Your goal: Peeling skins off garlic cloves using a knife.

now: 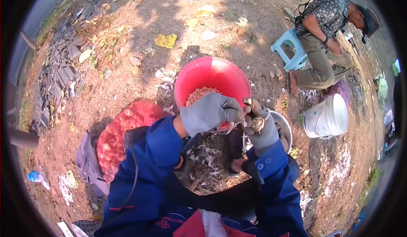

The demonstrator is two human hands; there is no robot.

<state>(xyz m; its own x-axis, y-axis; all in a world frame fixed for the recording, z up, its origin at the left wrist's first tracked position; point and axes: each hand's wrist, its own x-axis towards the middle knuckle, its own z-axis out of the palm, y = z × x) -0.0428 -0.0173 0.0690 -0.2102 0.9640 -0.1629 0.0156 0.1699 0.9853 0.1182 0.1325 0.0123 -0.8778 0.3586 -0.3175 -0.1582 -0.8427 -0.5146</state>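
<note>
My left hand (212, 113), in a grey knit glove, is above the near rim of a red bucket (233, 78). Its fingers are pinched together close to my right hand, and what lies between them is too small to make out. Peeled garlic cloves (201, 93) lie in the bottom of the bucket. My right hand (265, 129), gloved with bare, dirt-darkened fingertips, curls round a garlic bulb (257, 124). Below that hand is a metal pot (286, 126), partly hidden by my arm.
A red mesh bag of garlic (121, 137) lies to my left. At the right stands a white bucket (324, 118). Beyond it a person (324, 42) sits bent forward by a light-blue stool (290, 46). Papery skins (203, 156) litter the ground between my feet.
</note>
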